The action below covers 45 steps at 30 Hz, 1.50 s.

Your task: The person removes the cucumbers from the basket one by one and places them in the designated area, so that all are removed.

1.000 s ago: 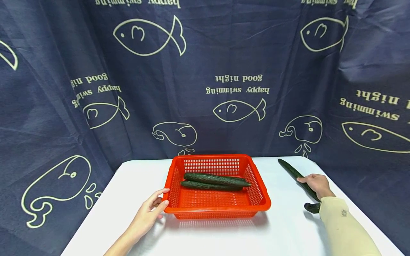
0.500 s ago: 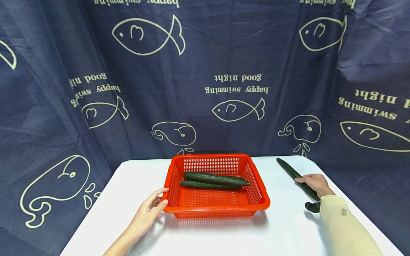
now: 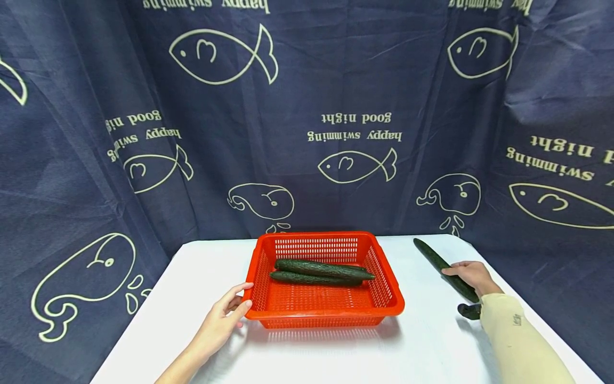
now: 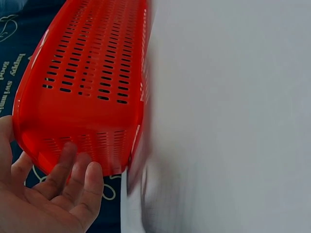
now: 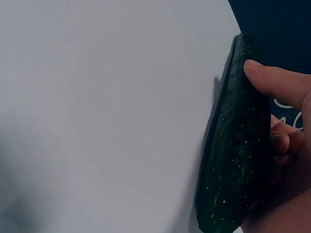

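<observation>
In the head view, a red plastic basket [image 3: 331,314] with slotted walls stands mid-table. Several dark green cucumbers [image 3: 318,272] lie across its floor. At the basket's left end, my left hand [image 3: 223,319] holds the rim. The left wrist view shows that hand's fingers [image 4: 92,187] spread against the outside of the basket wall [image 4: 82,109]. My right hand [image 3: 475,276] grips another cucumber [image 3: 434,258] near the table's right edge. In the right wrist view, the thumb [image 5: 272,80] lies on the bumpy cucumber [image 5: 233,145], while other fingers curl behind it, partly hidden.
A white table [image 3: 182,288] carries everything, and a dark blue curtain [image 3: 307,208] with fish and whale drawings hangs behind and beside it. Beside the right sleeve [image 3: 518,336] sits a small dark rounded thing [image 3: 469,311] whose kind is unclear.
</observation>
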Each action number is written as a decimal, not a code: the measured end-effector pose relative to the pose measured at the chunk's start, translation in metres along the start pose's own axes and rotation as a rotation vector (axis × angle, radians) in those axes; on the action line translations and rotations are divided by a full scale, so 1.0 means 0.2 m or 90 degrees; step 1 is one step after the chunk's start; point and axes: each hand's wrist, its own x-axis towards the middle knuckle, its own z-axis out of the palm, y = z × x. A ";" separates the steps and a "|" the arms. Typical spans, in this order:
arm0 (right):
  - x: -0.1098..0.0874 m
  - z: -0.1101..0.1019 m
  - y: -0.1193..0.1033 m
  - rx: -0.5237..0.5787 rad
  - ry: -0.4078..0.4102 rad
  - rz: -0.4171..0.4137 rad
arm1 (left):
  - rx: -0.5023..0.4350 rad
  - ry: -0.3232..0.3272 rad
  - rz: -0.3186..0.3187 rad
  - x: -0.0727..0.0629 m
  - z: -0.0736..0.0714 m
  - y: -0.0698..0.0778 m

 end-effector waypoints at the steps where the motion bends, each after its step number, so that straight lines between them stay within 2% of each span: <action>1: 0.00 0.00 0.00 0.000 -0.004 0.001 | 0.001 0.000 0.002 0.00 0.00 0.00; 12: 0.01 0.01 0.01 0.003 -0.024 -0.008 | 0.000 0.001 0.004 0.00 0.00 -0.01; 22: 0.01 0.00 -0.01 0.010 -0.038 0.016 | -0.003 0.001 0.000 0.00 0.00 -0.01; 25: 0.01 0.00 -0.03 -0.002 -0.026 0.005 | -0.003 0.000 -0.001 0.00 0.00 0.00; 30: 0.02 -0.01 -0.11 -0.043 -0.010 -0.039 | -0.006 0.000 -0.005 0.00 0.00 -0.01; 40: 0.00 -0.03 -0.32 -0.058 -0.069 -0.083 | -0.005 0.000 -0.003 0.00 0.00 0.00; 45: -0.02 -0.03 -0.44 -0.096 -0.078 -0.111 | -0.007 0.000 -0.002 0.00 0.00 -0.01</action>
